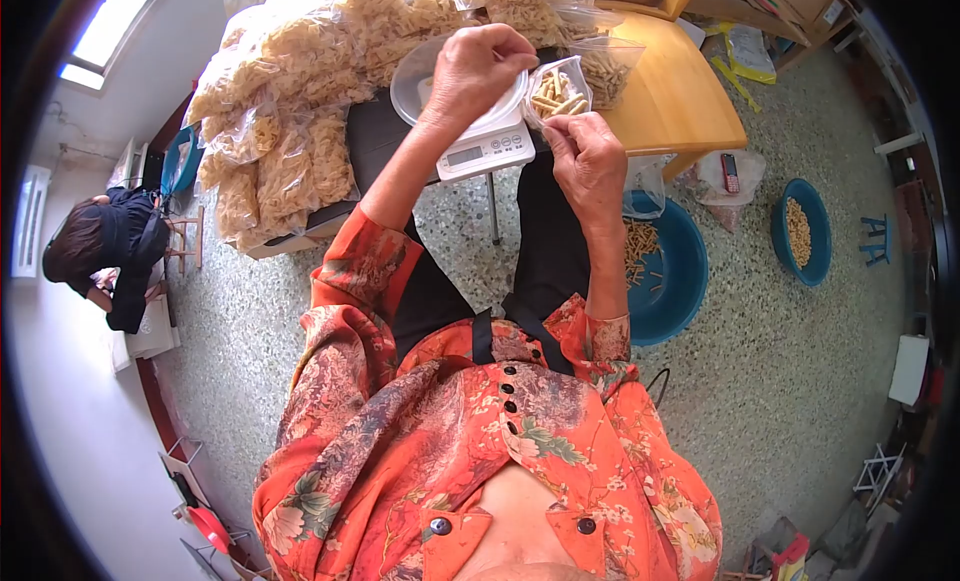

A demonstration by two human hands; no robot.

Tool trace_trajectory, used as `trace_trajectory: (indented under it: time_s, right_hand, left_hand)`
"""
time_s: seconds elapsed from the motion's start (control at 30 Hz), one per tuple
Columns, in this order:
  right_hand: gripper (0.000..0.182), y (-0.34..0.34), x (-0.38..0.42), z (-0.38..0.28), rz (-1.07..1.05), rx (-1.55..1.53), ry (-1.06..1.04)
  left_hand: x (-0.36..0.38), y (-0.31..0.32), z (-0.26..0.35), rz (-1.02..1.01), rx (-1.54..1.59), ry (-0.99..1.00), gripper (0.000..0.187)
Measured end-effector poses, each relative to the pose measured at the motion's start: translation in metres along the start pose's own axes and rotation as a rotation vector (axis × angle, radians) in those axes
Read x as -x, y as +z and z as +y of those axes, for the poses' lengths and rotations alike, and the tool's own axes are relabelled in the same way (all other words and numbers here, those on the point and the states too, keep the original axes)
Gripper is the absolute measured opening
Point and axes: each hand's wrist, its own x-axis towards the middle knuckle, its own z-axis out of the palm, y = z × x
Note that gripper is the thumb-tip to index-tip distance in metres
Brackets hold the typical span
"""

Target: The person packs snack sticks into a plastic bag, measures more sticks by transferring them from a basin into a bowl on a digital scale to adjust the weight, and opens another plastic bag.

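Note:
A small clear plastic bag (558, 93) with several short tan sticks in it stands with its mouth open between my hands, at the right of a white digital scale (487, 153). My left hand (478, 73) is above the scale's round clear tray (408, 85), fingers pinched together near the bag's upper left edge; whether they grip it is hard to see. My right hand (588, 161) pinches the bag's lower right edge between thumb and finger.
Filled bags of pale dried pieces (290, 71) are piled at the left. A wooden chair (680, 91) is at the right, near a blue basin (680, 281) of sticks and another basin (806, 231). Another person (120, 241) sits far left.

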Motion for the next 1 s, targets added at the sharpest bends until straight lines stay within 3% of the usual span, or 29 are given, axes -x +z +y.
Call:
trace_trajectory:
  time_s: [0.2,0.33,0.53,0.87,0.97,1.0]
  right_hand:
    - [0.008,0.001,0.001,0.002,0.009,0.015,-0.014]
    - [0.009,0.0,0.0,0.0,0.007,0.018,-0.015]
    - [0.009,0.0,0.0,0.0,0.006,0.041,-0.021]
    - [0.009,0.001,0.001,0.0,-0.004,0.028,-0.008]
    - [0.009,0.0,0.001,0.001,-0.002,0.023,-0.001]
    - [0.009,0.0,0.001,0.001,0.0,0.024,-0.004]
  left_hand:
    - [-0.004,-0.021,-0.044,-0.112,-0.44,-0.087,0.012]
    - [0.001,-0.018,-0.055,-0.332,-0.588,-0.221,0.014]
    - [-0.002,-0.006,-0.056,-0.371,-0.73,-0.273,0.016]
    - [0.0,-0.007,-0.052,-0.371,-0.728,-0.283,0.013]
    - [0.0,-0.012,-0.053,-0.355,-0.583,-0.306,0.014]
    - [0.0,-0.016,-0.055,-0.376,-0.288,-0.334,0.016]
